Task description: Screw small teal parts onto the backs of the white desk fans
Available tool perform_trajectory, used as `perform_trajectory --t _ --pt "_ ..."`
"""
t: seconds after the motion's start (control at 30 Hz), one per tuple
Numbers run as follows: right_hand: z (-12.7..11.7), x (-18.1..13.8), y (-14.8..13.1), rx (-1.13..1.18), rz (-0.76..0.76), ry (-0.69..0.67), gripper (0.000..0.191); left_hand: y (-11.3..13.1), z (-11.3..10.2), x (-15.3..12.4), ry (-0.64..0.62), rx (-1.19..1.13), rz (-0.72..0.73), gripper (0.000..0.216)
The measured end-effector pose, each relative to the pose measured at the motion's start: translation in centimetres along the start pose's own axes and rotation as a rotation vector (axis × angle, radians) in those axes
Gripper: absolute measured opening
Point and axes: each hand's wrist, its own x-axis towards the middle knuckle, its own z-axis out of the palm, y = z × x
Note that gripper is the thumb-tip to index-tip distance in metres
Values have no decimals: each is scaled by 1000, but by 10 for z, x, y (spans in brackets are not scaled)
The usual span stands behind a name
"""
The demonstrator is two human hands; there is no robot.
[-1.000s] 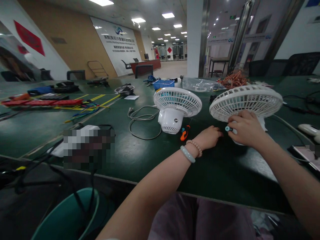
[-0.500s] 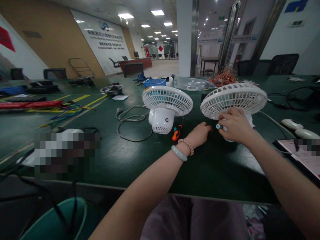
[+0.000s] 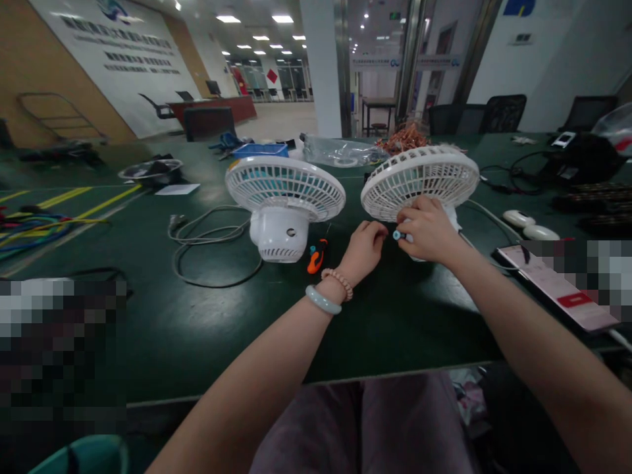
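Two white fans stand on the dark green table. The left fan (image 3: 281,230) has its rear housing towards me. My right hand (image 3: 427,230) is closed in front of the right fan (image 3: 419,178), covering much of its housing. Between its thumb and fingers is a small cylinder with a light-blue end (image 3: 397,235); its kind is not clear. Just left of that end, my left hand (image 3: 364,249) has its fingertips pinched together; anything between them is too small to make out. An orange-handled screwdriver (image 3: 316,257) lies between the left fan and my left hand.
A coiled grey power cord (image 3: 217,243) lies left of the fans. Behind them are a blue basket (image 3: 261,151), a clear plastic bag (image 3: 340,151) and a copper-coloured wire heap (image 3: 402,138). At right are two white oval pieces (image 3: 540,233) and a phone-like screen (image 3: 557,286).
The view has turned to the right, so everything sits further left. My left hand has lifted slightly, its fingers now pinched closer to the blue-ended cylinder. My right hand keeps its hold.
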Motion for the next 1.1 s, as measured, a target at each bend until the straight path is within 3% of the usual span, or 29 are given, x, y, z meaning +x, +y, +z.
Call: perform_trajectory --t 0.37,0.63,1.1 --pt "-3 4 0 27 12 -10 22 -2 1 3 118 -145 -49 5" --pt "-3 5 0 33 14 -25 22 -1 8 2 78 -296 -43 5" --pt "-5 5 0 22 16 -39 22 2 5 3 69 -220 -2 8"
